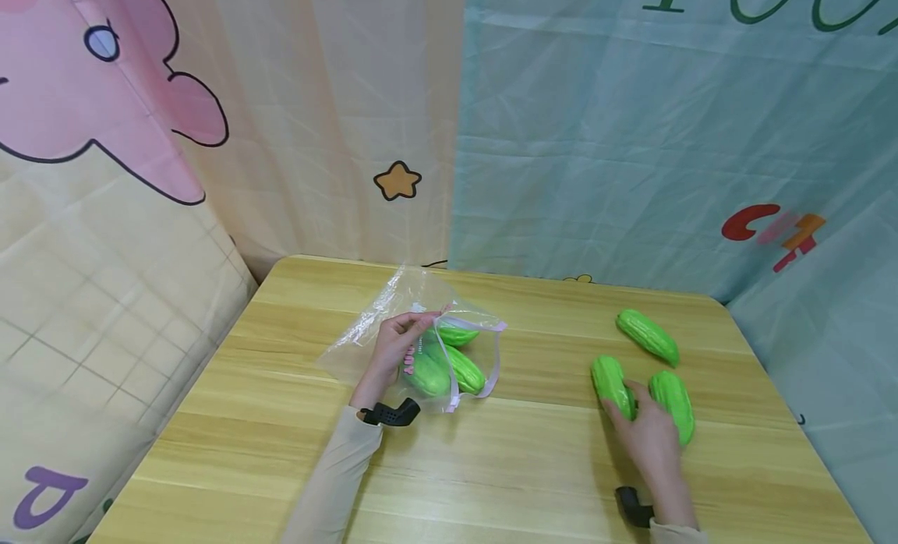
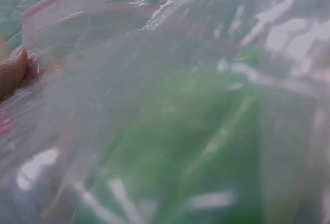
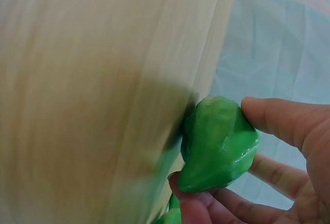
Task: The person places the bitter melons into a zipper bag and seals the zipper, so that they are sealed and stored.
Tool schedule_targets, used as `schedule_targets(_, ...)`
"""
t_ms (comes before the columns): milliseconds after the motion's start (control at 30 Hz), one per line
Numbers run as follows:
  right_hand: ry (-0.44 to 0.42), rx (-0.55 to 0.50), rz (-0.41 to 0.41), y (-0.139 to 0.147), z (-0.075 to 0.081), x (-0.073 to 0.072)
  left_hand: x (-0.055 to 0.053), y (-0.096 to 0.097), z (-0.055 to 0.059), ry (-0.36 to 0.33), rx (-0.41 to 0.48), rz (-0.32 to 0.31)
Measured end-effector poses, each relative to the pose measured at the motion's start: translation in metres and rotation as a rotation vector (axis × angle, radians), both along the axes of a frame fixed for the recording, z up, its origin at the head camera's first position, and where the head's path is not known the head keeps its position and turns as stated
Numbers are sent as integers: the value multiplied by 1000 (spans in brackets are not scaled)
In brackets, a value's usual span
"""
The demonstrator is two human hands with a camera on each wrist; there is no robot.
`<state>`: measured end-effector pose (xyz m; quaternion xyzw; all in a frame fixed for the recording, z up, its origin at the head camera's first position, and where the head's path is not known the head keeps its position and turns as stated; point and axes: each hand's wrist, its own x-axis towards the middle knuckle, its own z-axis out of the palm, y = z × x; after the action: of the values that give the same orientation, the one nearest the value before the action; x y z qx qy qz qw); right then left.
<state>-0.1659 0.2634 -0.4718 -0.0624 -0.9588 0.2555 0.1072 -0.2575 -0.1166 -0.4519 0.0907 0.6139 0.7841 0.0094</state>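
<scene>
My left hand (image 1: 394,349) pinches the rim of a clear zip bag (image 1: 365,330), whose pale pink-edged mouth gapes to the right. Several green cucumbers (image 1: 464,370) lie inside it. Through the film in the left wrist view, a blurred cucumber (image 2: 180,147) fills the middle, with fingertips (image 2: 19,69) at the bag's edge. On the right, my right hand (image 1: 648,435) holds a glossy, ridged cucumber (image 1: 609,379) between thumb and fingers. The right wrist view has this cucumber (image 3: 219,144) end-on, close to the table. Beside that hand lies another cucumber (image 1: 673,408).
Farther back on the right is a loose cucumber (image 1: 648,337). The wooden table (image 1: 491,474) ends at a back edge against a printed cloth curtain (image 1: 596,154). Black wrist devices (image 1: 390,413) sit on both wrists.
</scene>
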Motion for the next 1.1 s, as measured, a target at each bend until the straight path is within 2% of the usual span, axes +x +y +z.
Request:
schedule_targets(167, -7, -6, 54, -1, -1, -2, 0, 0, 1, -2, 2, 4)
schedule_targets(300, 21, 4, 97, -2, -3, -3, 0, -1, 1, -7, 12, -1)
schedule_targets(533, 10, 11, 130, -3, -3, -3, 0, -1, 1, -19, 19, -14)
schedule_targets(767, 1, 7, 147, -4, -3, -5, -13, -3, -20, -21, 9, 5)
schedule_targets(933, -1, 18, 153, -6, -3, -7, -12, -2, -21, -7, 9, 18)
schedule_targets(1100, -50, -20, 145, -7, -1, -6, -11, 0, -21, 5, 0, 41)
